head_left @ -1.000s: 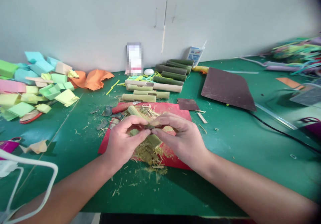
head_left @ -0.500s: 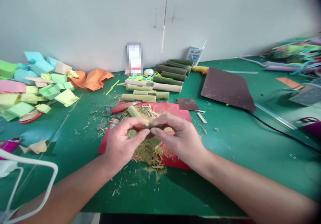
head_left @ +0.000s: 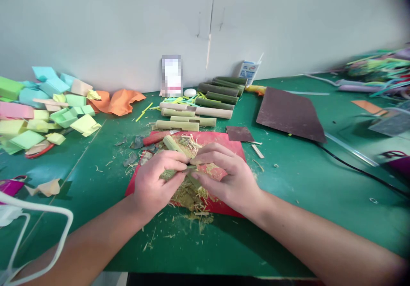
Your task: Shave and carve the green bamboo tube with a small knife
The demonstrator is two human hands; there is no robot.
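My left hand (head_left: 156, 181) and my right hand (head_left: 224, 177) meet fingertip to fingertip over a red mat (head_left: 224, 143) on the green table. Both are closed on a short pale-green bamboo piece (head_left: 171, 143) that runs up-left from between them; its lower end is hidden by my fingers. A thin dark strip shows at the pinch, but I cannot make out what it is. Beneath my hands lies a heap of green-brown shavings (head_left: 188, 198).
Peeled and dark-green bamboo sections (head_left: 205, 102) lie in rows behind the mat. Brown sandpaper sheets (head_left: 290, 113) sit to the right, with a black cable (head_left: 355, 168) beyond them. Coloured paper boxes (head_left: 41, 109) are piled at left. A white frame (head_left: 38, 222) is at the near left.
My fingers have drawn closer together and now cover the lower end of the bamboo piece, which showed below them before. My arms have hardly shifted.
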